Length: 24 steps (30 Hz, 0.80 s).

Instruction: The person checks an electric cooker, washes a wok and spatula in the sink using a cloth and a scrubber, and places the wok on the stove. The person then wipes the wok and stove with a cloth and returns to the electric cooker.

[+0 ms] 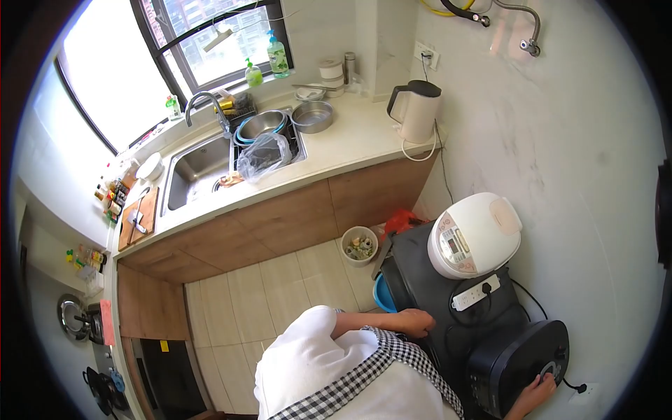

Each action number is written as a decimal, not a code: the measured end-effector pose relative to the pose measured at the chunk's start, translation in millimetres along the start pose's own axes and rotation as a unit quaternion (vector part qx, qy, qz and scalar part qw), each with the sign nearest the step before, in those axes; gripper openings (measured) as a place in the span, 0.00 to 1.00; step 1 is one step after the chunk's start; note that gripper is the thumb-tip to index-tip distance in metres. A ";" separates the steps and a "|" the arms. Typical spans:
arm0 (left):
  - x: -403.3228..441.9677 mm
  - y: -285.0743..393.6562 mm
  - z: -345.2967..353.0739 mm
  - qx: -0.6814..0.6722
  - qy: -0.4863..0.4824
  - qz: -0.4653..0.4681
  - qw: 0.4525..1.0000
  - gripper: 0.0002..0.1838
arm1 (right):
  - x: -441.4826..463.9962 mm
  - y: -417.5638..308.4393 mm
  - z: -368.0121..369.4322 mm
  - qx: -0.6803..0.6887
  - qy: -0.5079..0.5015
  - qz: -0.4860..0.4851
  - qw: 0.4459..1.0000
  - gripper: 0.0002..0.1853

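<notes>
My right hand (pixel 535 396) is at the black electric cooker (pixel 515 364) at the lower right, its fingers closed on the round knob (pixel 552 369) on top. The cooker stands on a black cabinet top (pixel 413 262). My left hand (pixel 418 323) hovers at or rests over the near edge of that top, fingers curled, with nothing visible in them. Farther along the same surface sits a white rice cooker (pixel 474 236), lid down. A white power strip (pixel 477 292) with a black plug in it lies between the two cookers.
A waste bin (pixel 346 253) holding scraps, a blue basin (pixel 381 292) and a red bag (pixel 401 221) are by the cabinet. The counter (pixel 357 145) carries a kettle (pixel 420 110), a steel pan (pixel 312 117) and a sink (pixel 199 171) with bowls and a plastic bag. A cord (pixel 535 301) runs along the wall.
</notes>
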<state>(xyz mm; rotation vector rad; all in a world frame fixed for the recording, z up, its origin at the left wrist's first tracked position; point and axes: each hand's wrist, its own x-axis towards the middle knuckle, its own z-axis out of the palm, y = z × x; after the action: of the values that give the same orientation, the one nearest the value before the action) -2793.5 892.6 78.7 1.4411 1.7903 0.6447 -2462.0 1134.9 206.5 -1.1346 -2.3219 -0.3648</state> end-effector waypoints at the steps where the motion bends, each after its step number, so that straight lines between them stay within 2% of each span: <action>1: -1.5 0.4 -1.5 0.003 -0.003 -0.002 1.000 0.11 | 0.1 -1.5 -1.9 -0.005 -0.005 0.001 1.000 0.10; 7: -13.3 2.2 -10.5 0.003 -0.014 -0.030 0.999 0.11 | 0.3 -6.7 -4.4 -0.024 0.019 -0.028 0.999 0.11; 13: -15.3 -3.6 -1.1 0.008 -0.017 -0.030 0.999 0.11 | -0.5 1.9 -0.6 -0.017 -0.011 -0.008 1.000 0.11; 16: -12.6 -9.2 7.2 0.005 -0.005 -0.020 1.000 0.11 | -0.5 4.8 1.6 -0.026 -0.002 -0.033 0.999 0.11; 24: -6.5 -3.6 3.2 0.013 -0.054 -0.018 0.998 0.13 | -0.7 2.3 1.0 -0.027 -0.003 -0.020 0.999 0.11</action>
<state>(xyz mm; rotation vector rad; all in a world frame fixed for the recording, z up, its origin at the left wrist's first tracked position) -2792.5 885.2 75.5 1.4292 1.7431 0.5179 -2460.2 1136.2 205.3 -1.1168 -2.3558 -0.4411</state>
